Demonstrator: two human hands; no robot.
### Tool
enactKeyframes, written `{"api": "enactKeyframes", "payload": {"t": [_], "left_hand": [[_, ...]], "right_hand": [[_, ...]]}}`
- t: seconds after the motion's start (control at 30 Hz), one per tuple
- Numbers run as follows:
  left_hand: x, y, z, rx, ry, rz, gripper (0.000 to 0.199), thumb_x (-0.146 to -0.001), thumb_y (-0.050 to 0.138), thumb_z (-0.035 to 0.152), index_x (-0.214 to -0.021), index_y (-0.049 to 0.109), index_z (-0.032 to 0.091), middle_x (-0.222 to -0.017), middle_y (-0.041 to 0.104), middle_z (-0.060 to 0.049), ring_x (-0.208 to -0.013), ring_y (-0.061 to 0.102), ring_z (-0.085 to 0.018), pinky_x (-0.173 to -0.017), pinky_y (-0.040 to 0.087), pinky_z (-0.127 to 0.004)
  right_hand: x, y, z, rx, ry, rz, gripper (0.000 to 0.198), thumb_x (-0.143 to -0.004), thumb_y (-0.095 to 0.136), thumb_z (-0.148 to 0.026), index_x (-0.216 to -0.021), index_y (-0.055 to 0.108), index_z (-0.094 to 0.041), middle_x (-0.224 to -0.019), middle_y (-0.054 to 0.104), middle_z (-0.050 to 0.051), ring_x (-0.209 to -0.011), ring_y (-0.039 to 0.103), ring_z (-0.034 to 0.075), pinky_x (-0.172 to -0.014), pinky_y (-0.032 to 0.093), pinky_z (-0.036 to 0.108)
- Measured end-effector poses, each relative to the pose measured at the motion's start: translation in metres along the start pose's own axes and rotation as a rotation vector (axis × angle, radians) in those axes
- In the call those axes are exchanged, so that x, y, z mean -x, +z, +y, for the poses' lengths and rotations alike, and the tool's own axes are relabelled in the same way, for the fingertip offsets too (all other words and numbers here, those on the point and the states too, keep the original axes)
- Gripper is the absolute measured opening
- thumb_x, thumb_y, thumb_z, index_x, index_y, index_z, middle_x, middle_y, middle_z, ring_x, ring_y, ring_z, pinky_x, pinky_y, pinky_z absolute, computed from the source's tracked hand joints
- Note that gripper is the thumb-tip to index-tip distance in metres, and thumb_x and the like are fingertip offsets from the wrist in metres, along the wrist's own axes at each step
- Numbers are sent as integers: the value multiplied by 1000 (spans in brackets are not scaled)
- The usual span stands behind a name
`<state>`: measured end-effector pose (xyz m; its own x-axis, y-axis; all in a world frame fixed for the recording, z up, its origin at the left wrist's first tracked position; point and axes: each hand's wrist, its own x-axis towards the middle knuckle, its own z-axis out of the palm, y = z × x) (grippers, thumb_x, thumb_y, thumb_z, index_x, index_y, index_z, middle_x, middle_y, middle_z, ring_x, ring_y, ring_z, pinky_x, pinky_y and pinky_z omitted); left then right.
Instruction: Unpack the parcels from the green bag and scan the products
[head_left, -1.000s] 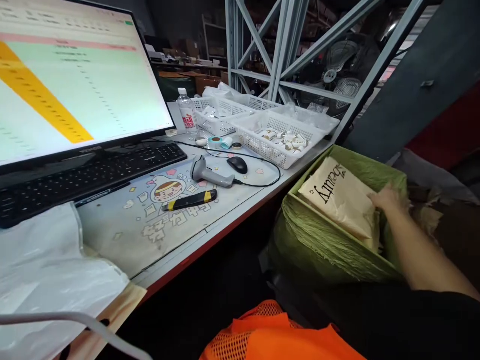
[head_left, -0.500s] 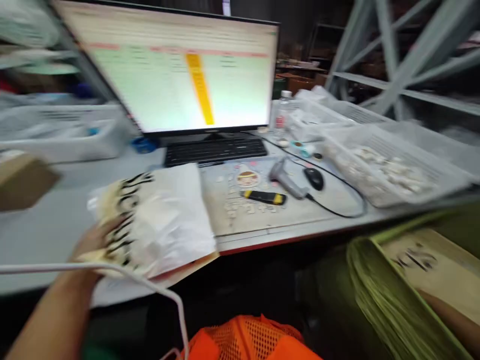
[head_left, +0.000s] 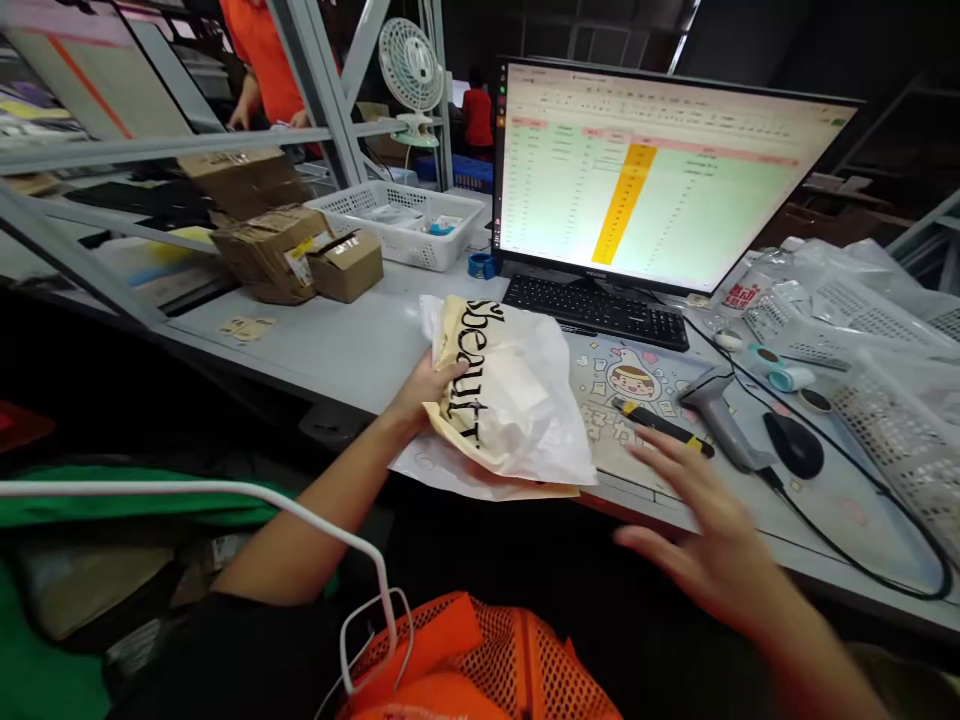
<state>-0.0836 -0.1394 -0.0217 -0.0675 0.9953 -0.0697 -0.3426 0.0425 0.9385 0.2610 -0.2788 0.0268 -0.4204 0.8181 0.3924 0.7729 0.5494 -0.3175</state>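
Observation:
My left hand (head_left: 427,395) grips the left edge of a soft cream and white plastic bag (head_left: 517,390) with black lettering. The bag lies at the table's front edge, its near side jutting slightly over. To its right hovers my right hand (head_left: 694,530), fingers apart and holding nothing, slightly blurred. Just beyond those fingertips rests a black and yellow utility knife (head_left: 664,428) on a printed desk mat (head_left: 600,440). A grey barcode scanner (head_left: 724,425) and a black mouse (head_left: 793,445) lie farther right.
A monitor (head_left: 660,190) and black keyboard (head_left: 596,308) stand behind the bag. Cardboard boxes (head_left: 274,255) and a white basket (head_left: 401,222) are at the left. More baskets (head_left: 900,400) line the right. A white cable (head_left: 225,489) crosses in front; a person in orange (head_left: 270,70) stands far back.
The view has swung left. My right hand has come from the green sack at the right to above the table edge near the knife. My left hand stays on the bag.

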Motion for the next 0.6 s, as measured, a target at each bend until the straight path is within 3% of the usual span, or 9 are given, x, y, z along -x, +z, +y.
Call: {"api": "enactKeyframes", "payload": {"t": [0.07,0.13,0.17,0.23,0.33,0.43,0.53,0.6], "left_hand": [[6,10,-6,15,67,-3,68,-79,92,31,-138,60,18,-130,77,-13,-107,78,-28,-93,67,-38],[9,12,-9,41,93,-39,68,-86,88,48,-141,60,19,-133,76,-14,-112,76,-30,-99,64,-40],[9,9,-8,50,88,-54,69,-89,83,58,-141,61,19,-131,76,-15,-114,76,-31,-101,63,-41],[1,-8,-1,8,56,-22,71,-91,75,70,-136,64,16,-121,78,-16,-107,77,-31,-96,63,-40],[-23,-50,20,-224,39,236,57,-88,82,57,-123,69,13,-100,79,-12,-81,75,-23,-78,62,-32],[-51,-92,45,-395,55,443,44,-84,84,30,-120,68,13,-83,73,-2,-65,63,-15,-64,53,-24],[-71,-121,62,-521,78,567,37,-84,78,21,-119,69,11,-71,62,3,-62,53,-13,-58,43,-21],[-81,-134,68,-690,104,613,33,-86,76,23,-116,69,10,-73,62,2,-68,54,-14,-61,44,-21]], "right_hand": [[-33,39,-18,-56,-30,-120,95,-88,81,-67,-167,40,-34,-179,27,11,-164,26,41,-128,35,62],[-64,81,-29,-96,-4,-209,105,-85,85,-62,-172,33,-34,-182,16,10,-166,12,46,-129,27,70],[-75,99,-31,-127,14,-204,97,-89,80,-56,-172,34,-32,-181,20,11,-166,15,46,-129,27,70],[-84,119,-23,-258,33,-101,71,-101,63,-43,-168,44,-28,-173,40,13,-159,37,40,-127,35,62],[-75,111,7,-515,202,144,48,-106,47,-45,-143,68,-21,-139,73,14,-132,67,34,-114,53,50],[-61,78,40,-779,554,435,49,-97,61,-64,-116,73,-20,-115,79,13,-115,74,35,-99,62,47],[-53,53,51,-1122,678,739,58,-88,74,-66,-127,68,-24,-137,73,10,-130,68,32,-103,61,45],[-47,49,43,-1272,658,744,61,-91,69,-70,-135,65,-27,-147,67,8,-136,64,30,-103,62,45]]}}
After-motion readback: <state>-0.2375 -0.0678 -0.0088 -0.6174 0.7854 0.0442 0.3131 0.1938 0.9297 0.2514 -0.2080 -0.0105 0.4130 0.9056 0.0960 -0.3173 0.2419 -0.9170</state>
